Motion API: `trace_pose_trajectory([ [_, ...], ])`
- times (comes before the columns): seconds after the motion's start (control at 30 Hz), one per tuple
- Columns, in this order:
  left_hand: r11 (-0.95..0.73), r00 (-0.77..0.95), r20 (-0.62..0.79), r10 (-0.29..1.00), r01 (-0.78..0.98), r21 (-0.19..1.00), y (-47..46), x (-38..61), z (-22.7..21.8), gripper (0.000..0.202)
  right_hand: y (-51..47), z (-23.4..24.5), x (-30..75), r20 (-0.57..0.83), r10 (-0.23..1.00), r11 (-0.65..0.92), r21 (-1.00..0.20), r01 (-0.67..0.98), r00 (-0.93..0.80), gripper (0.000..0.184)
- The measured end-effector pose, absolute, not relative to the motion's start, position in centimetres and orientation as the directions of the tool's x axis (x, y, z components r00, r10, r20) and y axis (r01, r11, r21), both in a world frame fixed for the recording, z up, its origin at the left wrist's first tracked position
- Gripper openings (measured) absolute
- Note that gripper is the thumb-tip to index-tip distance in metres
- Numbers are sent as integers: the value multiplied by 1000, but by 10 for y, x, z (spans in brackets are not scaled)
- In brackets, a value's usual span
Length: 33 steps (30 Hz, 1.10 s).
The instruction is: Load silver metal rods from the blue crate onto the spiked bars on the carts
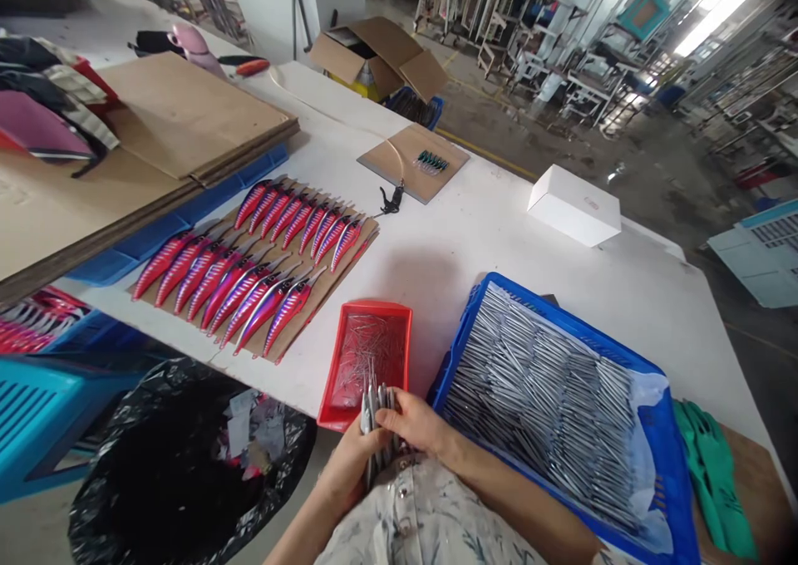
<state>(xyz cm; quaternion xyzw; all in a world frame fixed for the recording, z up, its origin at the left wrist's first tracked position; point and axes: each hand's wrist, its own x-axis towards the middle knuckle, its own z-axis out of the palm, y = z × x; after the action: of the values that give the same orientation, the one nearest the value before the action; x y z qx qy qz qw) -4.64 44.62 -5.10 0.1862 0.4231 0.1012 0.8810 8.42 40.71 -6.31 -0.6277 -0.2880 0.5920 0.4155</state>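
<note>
Both my hands hold one bundle of silver lure bodies point(376, 407) close to my chest. My left hand point(349, 469) wraps the bundle from below. My right hand point(415, 424) grips it from the right, fingers closed. Just beyond the bundle lies a red tray point(399, 311) of small wire hooks. To the right stands a blue crate point(670, 457) packed with many silver lure bodies point(549, 390). Two rows of red and purple painted lures point(249, 257) lie on a cardboard sheet at the left.
A black rubbish bag point(155, 465) gapes at the lower left. A white box point(573, 206), a cardboard piece with green lures point(431, 162) and a black clip tool point(391, 199) lie farther back. Green gloves point(714, 474) rest at the right edge. Stacked cardboard point(180, 116) covers the left.
</note>
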Motion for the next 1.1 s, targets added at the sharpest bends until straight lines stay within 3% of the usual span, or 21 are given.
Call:
trace_pose_trajectory([
  [0.17,897,596,-715,365,-21,441,441,-45,-50,25,400,-57,64,-553,816,-396,-748,-533,170,26],
  [0.27,904,581,-727,366,-34,427,441,-42,-48,35,399,-57,70,-580,791,-338,-677,-653,192,28],
  [0.4,885,568,-725,390,-15,465,442,-37,-48,44,397,-54,73,-559,822,-338,-628,-701,105,32],
  [0.57,787,539,-670,511,22,617,440,-33,-48,48,397,-53,71,-572,815,-360,-621,-696,89,26],
  [0.93,888,417,-800,432,-38,459,435,-25,-45,31,387,-82,85,-659,746,-177,-330,-927,92,31],
  [1.03,893,405,-808,428,-51,448,432,-18,-43,30,385,-89,102,-671,727,-109,-322,-941,146,31],
  [1.1,901,393,-819,419,-67,429,430,-14,-41,30,381,-89,129,-654,715,-51,-399,-916,245,30],
])
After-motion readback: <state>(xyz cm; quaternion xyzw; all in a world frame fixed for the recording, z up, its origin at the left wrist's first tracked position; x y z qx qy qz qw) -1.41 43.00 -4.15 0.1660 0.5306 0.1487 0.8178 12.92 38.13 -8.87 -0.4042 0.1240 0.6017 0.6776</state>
